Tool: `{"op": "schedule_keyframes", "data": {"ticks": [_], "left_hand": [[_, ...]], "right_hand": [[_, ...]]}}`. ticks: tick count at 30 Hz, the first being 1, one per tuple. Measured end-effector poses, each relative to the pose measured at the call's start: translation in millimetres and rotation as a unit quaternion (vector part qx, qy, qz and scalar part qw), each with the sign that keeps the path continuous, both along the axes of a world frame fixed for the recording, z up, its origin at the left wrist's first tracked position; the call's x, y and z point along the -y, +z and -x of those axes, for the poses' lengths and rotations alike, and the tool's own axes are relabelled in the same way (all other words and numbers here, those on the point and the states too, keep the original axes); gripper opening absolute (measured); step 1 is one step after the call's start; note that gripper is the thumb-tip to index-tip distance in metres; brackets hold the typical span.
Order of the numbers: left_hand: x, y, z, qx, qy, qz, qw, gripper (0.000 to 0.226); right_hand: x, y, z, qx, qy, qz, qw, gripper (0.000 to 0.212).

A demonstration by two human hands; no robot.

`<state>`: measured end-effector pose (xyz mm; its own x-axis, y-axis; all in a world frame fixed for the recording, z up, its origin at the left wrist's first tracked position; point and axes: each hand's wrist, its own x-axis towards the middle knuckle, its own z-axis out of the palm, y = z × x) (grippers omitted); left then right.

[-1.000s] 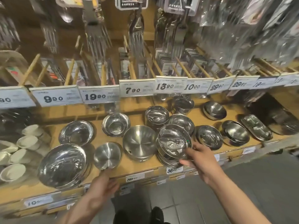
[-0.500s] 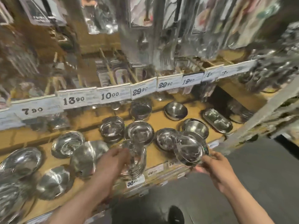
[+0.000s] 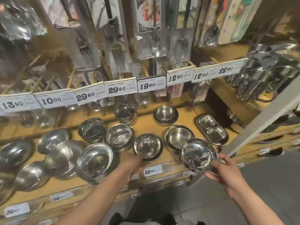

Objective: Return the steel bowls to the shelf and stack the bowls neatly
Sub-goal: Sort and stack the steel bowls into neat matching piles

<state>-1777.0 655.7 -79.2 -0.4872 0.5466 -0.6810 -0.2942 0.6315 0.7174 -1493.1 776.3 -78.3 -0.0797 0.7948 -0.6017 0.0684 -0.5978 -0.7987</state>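
Right hand: our right hand (image 3: pixel 227 174) pinches the near rim of a shiny steel bowl (image 3: pixel 198 154), thumb on top and fingers curled beneath, holding it tilted in the air just off the front edge of the wooden shelf (image 3: pixel 146 125).
Left hand: our left hand (image 3: pixel 129 163) reaches to the small bowl (image 3: pixel 147 146) at the shelf front; its fingertips meet the near rim, though we cannot tell whether they grip it.
Neighbours: a matte bowl on a plate (image 3: pixel 178 138) sits just behind the held bowl; a two-compartment tray (image 3: pixel 211 129) lies to its right.
Left of our arm: a stack of wide bowls (image 3: pixel 95 161).
Obstructions: price tags (image 3: pixel 151 84) and hanging cutlery packs (image 3: pixel 151 26) overhang the rear bowls.
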Motion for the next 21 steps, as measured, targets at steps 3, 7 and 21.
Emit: {"op": "schedule_keyframes", "data": {"ticks": [3, 7, 21], "left_hand": [[-15.3, -16.2, 4.7, -0.011, 0.035, 0.039, 0.999, 0.026], [-35.3, -30.1, 5.6, -0.022, 0.051, 0.063, 0.996, 0.033], [-44.5, -15.1, 11.4, -0.007, -0.002, 0.114, 0.993, 0.048]], "right_hand": [[-7.2, -3.1, 11.0, -0.022, 0.024, 0.009, 0.999, 0.038], [-11.4, -0.4, 16.7, -0.032, 0.051, 0.018, 0.998, 0.039], [-32.6, 11.2, 22.7, -0.029, 0.097, 0.034, 0.994, 0.033]]}}
